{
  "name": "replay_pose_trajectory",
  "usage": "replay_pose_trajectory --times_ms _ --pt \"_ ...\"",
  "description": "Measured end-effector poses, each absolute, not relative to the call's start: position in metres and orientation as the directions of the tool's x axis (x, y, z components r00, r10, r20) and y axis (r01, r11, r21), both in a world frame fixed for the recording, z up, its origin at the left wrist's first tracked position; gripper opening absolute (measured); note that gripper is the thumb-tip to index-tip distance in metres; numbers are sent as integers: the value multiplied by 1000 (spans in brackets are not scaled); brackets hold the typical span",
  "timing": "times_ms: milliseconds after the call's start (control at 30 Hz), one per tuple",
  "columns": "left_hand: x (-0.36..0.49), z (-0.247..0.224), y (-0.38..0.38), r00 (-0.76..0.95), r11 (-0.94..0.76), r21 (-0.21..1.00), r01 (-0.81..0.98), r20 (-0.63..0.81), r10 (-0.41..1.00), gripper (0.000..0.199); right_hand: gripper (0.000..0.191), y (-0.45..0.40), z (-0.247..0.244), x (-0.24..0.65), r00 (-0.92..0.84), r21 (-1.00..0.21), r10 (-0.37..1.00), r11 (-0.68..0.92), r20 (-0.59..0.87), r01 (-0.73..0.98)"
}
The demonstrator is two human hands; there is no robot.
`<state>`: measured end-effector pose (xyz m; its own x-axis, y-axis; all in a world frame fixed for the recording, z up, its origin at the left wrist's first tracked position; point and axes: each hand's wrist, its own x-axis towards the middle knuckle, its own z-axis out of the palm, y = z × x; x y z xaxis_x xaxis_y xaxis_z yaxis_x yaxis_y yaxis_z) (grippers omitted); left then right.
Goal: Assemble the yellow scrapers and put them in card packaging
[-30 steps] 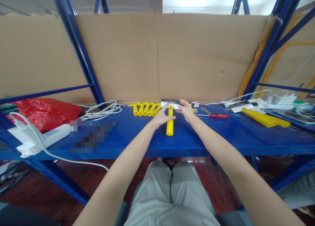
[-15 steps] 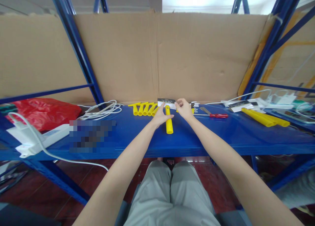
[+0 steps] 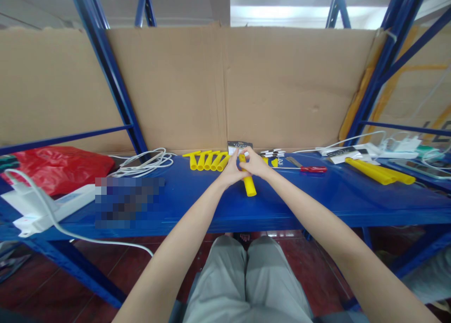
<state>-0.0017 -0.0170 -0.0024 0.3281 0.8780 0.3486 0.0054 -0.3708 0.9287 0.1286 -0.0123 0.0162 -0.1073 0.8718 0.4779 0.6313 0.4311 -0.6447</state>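
Note:
A yellow plastic tube (image 3: 250,187), its open end toward me, lies in front of me over the blue shelf. My left hand (image 3: 233,171) is closed around its left side, the thumb across it. From the right, my right hand (image 3: 255,163) pinches the tube's upper part, fingertips close to those of the left. Just behind the fingers is a black-and-white printed card (image 3: 235,145), partly hidden by them. Left of my hands, several yellow tubes (image 3: 208,161) with narrow ends stand in a row. A screwdriver with a red handle (image 3: 313,169) lies to the right.
Small white-and-black pieces (image 3: 273,152) lie behind the screwdriver. More yellow tubes (image 3: 378,171) and printed cards (image 3: 347,154) are at right. On the left are coiled white cable (image 3: 151,162), a red plastic bag (image 3: 66,168) and a white power strip (image 3: 70,203). Cardboard (image 3: 169,88) walls the back.
My right hand has moved left onto the tube and now meets my left hand. The tube's near end has swung to the right. The whole view has shifted slightly.

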Motion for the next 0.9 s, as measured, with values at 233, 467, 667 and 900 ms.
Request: replay_pose_trajectory --times_ms 233,467,667,900 --pt "1 2 -21 339 -368 927 69 325 883 120 27 -12 41 134 -233 -532 824 522 517 667" --pt "0 0 -22 358 -415 903 111 353 864 119 27 -7 65 160 -255 -708 895 447 368 547" --pt "-6 -11 -15 401 -640 695 329 510 761 91 16 -13 114 247 19 -577 927 218 376 787" --pt "-5 -13 -12 404 -639 600 481 496 769 72 13 -38 129 404 394 -302 839 -291 376 908"
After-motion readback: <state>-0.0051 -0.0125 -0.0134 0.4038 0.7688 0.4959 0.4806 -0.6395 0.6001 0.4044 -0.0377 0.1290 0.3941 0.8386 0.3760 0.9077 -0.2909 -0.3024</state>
